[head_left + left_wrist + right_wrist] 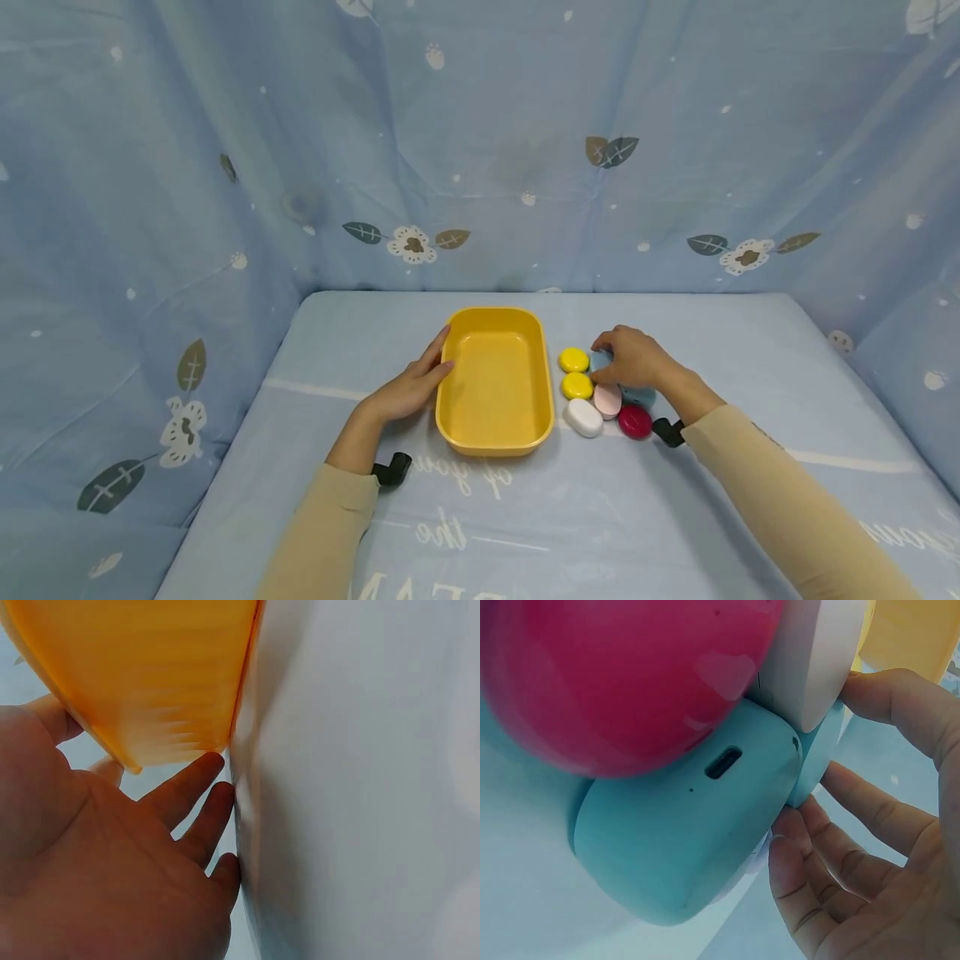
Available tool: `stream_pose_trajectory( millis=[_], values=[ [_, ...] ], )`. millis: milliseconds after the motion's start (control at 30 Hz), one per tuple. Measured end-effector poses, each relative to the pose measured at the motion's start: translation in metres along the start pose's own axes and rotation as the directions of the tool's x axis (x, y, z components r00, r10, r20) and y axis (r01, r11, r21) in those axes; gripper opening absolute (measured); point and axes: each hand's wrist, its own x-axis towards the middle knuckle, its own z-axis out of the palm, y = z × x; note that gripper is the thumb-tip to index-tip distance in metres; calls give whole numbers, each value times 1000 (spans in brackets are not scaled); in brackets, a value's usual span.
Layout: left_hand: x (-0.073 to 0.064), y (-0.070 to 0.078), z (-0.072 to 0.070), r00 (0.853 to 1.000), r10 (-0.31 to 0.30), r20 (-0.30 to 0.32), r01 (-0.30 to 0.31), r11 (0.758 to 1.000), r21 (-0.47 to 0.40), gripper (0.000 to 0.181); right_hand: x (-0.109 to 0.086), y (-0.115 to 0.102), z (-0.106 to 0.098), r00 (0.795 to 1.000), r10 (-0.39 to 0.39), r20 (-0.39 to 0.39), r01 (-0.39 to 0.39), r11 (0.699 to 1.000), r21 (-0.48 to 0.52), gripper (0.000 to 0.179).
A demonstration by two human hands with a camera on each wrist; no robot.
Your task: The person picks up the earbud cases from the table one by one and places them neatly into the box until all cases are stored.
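Note:
At the left side of a yellow plastic tray [495,392], my left hand [408,387] holds the rim, thumb over the edge and fingers along the outer wall. The left wrist view shows the tray's ribbed wall [165,682] close to those fingers. Right of the tray, my right hand [633,362] pinches a light blue round case [814,761] between thumb and fingers, partly hiding it. Beside it lie a teal earbud case [690,817] with a charging port, a glossy red case [635,422] and a pale pink round case [607,402].
Two yellow round cases [576,386] and a white oval case [583,418] lie between the tray and the right hand's group. A light blue printed cloth [465,517] covers the table; patterned curtains [510,167] hang behind and at both sides.

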Motion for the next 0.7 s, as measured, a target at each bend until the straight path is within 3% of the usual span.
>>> stream_pose_trajectory(
  millis=[700],
  values=[
    [1, -1, 3, 1000, -11, 6, 11, 999, -31, 66, -1, 2, -3, 1000, -3, -26, 3, 1000, 7, 53]
  ],
)
